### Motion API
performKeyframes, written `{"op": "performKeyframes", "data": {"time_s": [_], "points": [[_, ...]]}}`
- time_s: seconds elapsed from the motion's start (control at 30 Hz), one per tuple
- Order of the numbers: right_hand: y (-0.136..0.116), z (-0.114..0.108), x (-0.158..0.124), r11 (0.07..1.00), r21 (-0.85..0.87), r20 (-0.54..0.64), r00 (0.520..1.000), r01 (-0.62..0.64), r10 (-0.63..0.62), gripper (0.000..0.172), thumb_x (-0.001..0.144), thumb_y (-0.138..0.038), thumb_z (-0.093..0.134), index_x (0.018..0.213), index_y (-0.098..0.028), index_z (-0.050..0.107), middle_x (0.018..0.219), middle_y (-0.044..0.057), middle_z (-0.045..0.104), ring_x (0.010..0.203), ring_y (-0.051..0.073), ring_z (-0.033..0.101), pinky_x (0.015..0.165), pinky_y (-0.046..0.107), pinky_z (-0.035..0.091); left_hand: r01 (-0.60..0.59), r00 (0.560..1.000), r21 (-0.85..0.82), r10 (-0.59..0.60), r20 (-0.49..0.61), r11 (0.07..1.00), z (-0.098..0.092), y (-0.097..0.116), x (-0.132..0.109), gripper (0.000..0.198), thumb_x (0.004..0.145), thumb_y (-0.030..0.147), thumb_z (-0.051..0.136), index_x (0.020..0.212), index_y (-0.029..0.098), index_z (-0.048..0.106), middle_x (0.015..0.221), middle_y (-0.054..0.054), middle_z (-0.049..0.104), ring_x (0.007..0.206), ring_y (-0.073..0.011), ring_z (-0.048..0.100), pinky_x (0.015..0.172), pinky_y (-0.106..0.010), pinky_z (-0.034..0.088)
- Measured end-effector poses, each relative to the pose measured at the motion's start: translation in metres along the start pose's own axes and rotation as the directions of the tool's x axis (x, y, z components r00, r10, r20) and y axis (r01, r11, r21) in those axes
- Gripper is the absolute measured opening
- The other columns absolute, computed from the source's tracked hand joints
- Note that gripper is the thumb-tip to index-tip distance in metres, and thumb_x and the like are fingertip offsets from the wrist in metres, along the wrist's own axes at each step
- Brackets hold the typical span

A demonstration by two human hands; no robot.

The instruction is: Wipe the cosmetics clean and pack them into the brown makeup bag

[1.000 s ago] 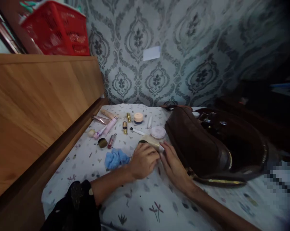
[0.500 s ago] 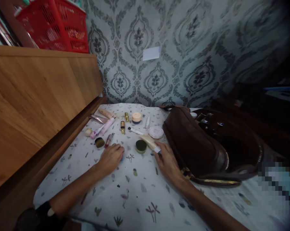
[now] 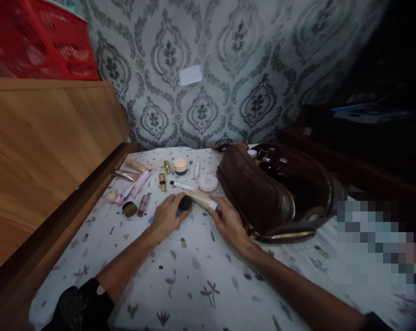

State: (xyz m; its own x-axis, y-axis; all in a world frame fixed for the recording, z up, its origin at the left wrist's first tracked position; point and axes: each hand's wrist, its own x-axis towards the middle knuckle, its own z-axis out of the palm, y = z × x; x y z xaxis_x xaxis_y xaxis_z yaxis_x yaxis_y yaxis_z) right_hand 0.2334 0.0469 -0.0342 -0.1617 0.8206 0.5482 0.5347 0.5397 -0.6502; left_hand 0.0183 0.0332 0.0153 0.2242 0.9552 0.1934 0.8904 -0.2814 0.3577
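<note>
My left hand has its thumb and fingers around a small round jar with a dark green lid. Something blue shows on the cloth beside that hand, partly covered. My right hand grips the white-capped end of a cream squeeze tube lying on the cloth, its other end close to the jar. Just beyond the tube are a round pale compact and a slim white tube with a black tip. To the left lies a pink lip gloss.
An open brown leather bag stands close at right. Several cosmetic tubes, a peach-lidded jar and gold lipsticks lie farther back on the patterned cloth. A wooden cabinet with a red basket borders the left.
My left hand has moved right from the blue thing onto the green-lidded jar. My right hand stays at the capped end of the tube. The whole view has shifted, moving the scene left.
</note>
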Motion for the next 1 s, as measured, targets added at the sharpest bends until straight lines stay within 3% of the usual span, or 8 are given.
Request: {"op": "performKeyframes", "data": {"time_s": [0.1, 0.4, 0.63, 0.73, 0.83, 0.9, 1.0], "points": [[-0.001, -0.001, 0.000, 0.999, 0.032, -0.047, 0.999, -0.019, 0.020, 0.035, 0.092, -0.027, 0.049, 0.123, -0.018, 0.061, 0.115, 0.014, 0.067, 0.108, 0.028, 0.063, 0.096, 0.047, 0.052, 0.054, 0.997, -0.007, -0.054, -0.047, 0.999, 0.004, -0.008, -0.001, 0.047, 0.092, 0.038, 0.058, 0.137, 0.026, 0.049, 0.117, -0.008, 0.062, 0.110, -0.0289, 0.060, 0.089, -0.040, 0.050], [-0.003, -0.003, 0.000, 0.975, 0.182, -0.095, 0.984, -0.130, 0.149, 0.043, 0.095, -0.043, 0.050, 0.128, -0.017, 0.060, 0.123, 0.015, 0.066, 0.108, 0.028, 0.064, 0.091, 0.045, 0.055, 0.029, 0.992, -0.071, -0.038, -0.121, 0.997, 0.007, -0.011, 0.007, 0.048, 0.092, 0.028, 0.058, 0.139, 0.027, 0.046, 0.122, -0.007, 0.060, 0.113, -0.0250, 0.060, 0.094, -0.037, 0.050], [-0.002, -0.002, -0.001, 0.953, 0.265, -0.049, 0.986, -0.143, 0.162, 0.044, 0.095, -0.045, 0.053, 0.129, -0.019, 0.060, 0.126, 0.014, 0.067, 0.114, 0.028, 0.064, 0.098, 0.047, 0.052, 0.027, 0.999, 0.022, -0.027, -0.040, 0.999, 0.001, -0.007, 0.002, 0.059, 0.096, 0.040, 0.051, 0.147, 0.019, 0.031, 0.130, -0.015, 0.056, 0.124, -0.0317, 0.052, 0.097, -0.046, 0.048], [-0.007, -0.004, -0.002, 0.961, 0.265, -0.038, 0.994, -0.085, 0.098, 0.042, 0.096, -0.045, 0.053, 0.129, -0.021, 0.060, 0.126, 0.013, 0.067, 0.112, 0.027, 0.065, 0.094, 0.042, 0.055, -0.007, 1.000, 0.046, 0.008, -0.027, 0.999, -0.008, -0.006, -0.013, 0.061, 0.095, 0.049, 0.051, 0.145, 0.019, 0.030, 0.135, -0.017, 0.053, 0.126, -0.0340, 0.050, 0.101, -0.050, 0.044], [-0.013, -0.006, -0.004, 0.969, 0.242, -0.006, 0.999, 0.040, -0.040, 0.039, 0.097, -0.041, 0.053, 0.131, -0.023, 0.059, 0.130, 0.012, 0.064, 0.119, 0.026, 0.062, 0.099, 0.040, 0.053, -0.024, 0.998, 0.088, 0.019, 0.060, 0.996, -0.016, -0.011, -0.030, 0.055, 0.092, 0.052, 0.055, 0.131, 0.016, 0.042, 0.129, -0.018, 0.054, 0.119, -0.0354, 0.052, 0.098, -0.051, 0.044], [-0.016, -0.006, -0.005, 0.969, 0.220, 0.051, 0.991, 0.109, -0.123, 0.036, 0.097, -0.037, 0.053, 0.130, -0.023, 0.059, 0.130, 0.011, 0.064, 0.120, 0.026, 0.062, 0.100, 0.039, 0.052, -0.028, 0.995, 0.096, 0.018, 0.103, 0.995, -0.020, -0.017, -0.038, 0.042, 0.093, 0.045, 0.056, 0.121, 0.016, 0.047, 0.123, -0.017, 0.056, 0.115, -0.0338, 0.053, 0.095, -0.050, 0.045], [-0.016, -0.005, -0.005, 0.964, 0.199, 0.160, 0.965, 0.177, -0.210, 0.033, 0.097, -0.034, 0.052, 0.127, -0.024, 0.060, 0.124, 0.011, 0.067, 0.114, 0.025, 0.065, 0.096, 0.037, 0.055, -0.011, 0.998, 0.075, 0.006, 0.069, 0.997, -0.019, -0.026, -0.043, 0.026, 0.094, 0.031, 0.053, 0.116, 0.017, 0.050, 0.118, -0.013, 0.058, 0.112, -0.0305, 0.053, 0.096, -0.047, 0.046]]}}
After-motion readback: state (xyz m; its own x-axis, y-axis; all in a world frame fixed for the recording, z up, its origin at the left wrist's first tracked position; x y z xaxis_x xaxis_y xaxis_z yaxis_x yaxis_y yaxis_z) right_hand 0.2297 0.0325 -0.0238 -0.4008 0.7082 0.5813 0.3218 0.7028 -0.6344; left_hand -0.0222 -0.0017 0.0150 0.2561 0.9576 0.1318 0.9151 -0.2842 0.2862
